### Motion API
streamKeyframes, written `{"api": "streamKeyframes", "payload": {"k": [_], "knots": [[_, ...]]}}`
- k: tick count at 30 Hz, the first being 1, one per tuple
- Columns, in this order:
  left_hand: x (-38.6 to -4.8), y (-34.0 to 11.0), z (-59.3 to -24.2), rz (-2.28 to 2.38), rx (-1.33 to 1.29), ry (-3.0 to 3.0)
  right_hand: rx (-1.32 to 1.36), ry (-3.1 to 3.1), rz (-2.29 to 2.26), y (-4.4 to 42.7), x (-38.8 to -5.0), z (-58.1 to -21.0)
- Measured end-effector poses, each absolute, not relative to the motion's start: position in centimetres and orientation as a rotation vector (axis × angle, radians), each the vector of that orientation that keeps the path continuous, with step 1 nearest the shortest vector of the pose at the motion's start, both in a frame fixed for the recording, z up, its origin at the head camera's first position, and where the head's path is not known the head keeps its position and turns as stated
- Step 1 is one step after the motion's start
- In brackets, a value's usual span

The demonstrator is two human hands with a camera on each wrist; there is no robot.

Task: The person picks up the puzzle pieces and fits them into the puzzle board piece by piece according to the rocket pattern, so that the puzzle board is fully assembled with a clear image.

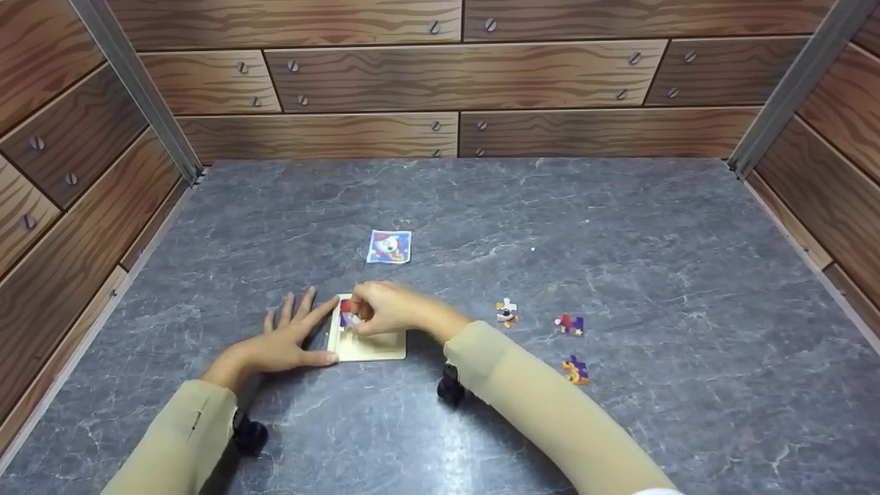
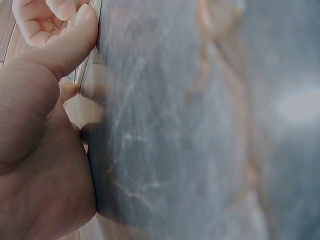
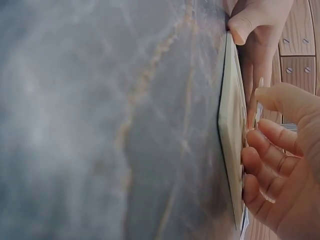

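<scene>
A cream puzzle tray (image 1: 371, 349) lies on the table, with a red and purple piece (image 1: 345, 315) at its upper left corner. The left hand (image 1: 285, 342) rests spread along the tray's left edge, its thumb and index fingertip touching it. Over the tray, the right hand (image 1: 385, 309) pinches a small puzzle piece (image 3: 258, 107) between thumb and fingers, seen nearly edge-on in the right wrist view; its picture is mostly hidden. In the left wrist view the left thumb (image 2: 82, 30) presses at the tray's edge.
Right of the tray lie three loose pieces: a white one (image 1: 507, 311), a red and purple one (image 1: 570, 324) and a yellow and purple one (image 1: 576, 370), near the right sleeve. A square picture card (image 1: 390, 247) lies beyond the tray. Wood-patterned walls surround the table.
</scene>
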State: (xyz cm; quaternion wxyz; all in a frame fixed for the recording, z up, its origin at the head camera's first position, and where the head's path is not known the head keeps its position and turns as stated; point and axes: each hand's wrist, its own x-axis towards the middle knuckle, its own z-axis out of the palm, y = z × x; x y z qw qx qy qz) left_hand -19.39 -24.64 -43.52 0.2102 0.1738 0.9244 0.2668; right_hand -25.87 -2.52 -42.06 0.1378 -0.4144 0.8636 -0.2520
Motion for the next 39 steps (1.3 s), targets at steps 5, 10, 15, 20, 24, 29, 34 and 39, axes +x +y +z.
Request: {"api": "streamKeyframes", "payload": {"k": [5, 10, 15, 20, 24, 29, 34, 39], "knots": [[-19.41, -24.56, -43.55, 0.741, 0.49, 2.58, -1.181, 2.562, -0.617, -2.73, -25.65, -42.09], [-19.36, -24.67, -43.51, 0.744, 0.495, 2.578, -1.161, 2.595, -0.581, -2.97, -25.52, -42.2], [-19.37, -24.77, -43.5, 0.744, 0.49, 2.575, -1.108, 2.599, -0.591, -3.18, -25.45, -42.29], [-19.36, -24.76, -43.53, 0.743, 0.489, 2.579, -1.112, 2.587, -0.612, -3.11, -25.46, -42.34], [-19.32, -24.73, -43.53, 0.738, 0.487, 2.586, -1.154, 2.519, -0.693, -2.8, -25.57, -42.26], [-19.34, -24.63, -43.53, 0.733, 0.485, 2.587, -1.152, 2.486, -0.713, -2.69, -25.68, -42.28], [-19.41, -24.62, -43.51, 0.725, 0.481, 2.586, -1.147, 2.54, -0.652, -2.89, -25.51, -42.19], [-19.42, -24.63, -43.47, 0.728, 0.484, 2.582, -1.161, 2.56, -0.62, -3.02, -25.55, -42.28]]}}
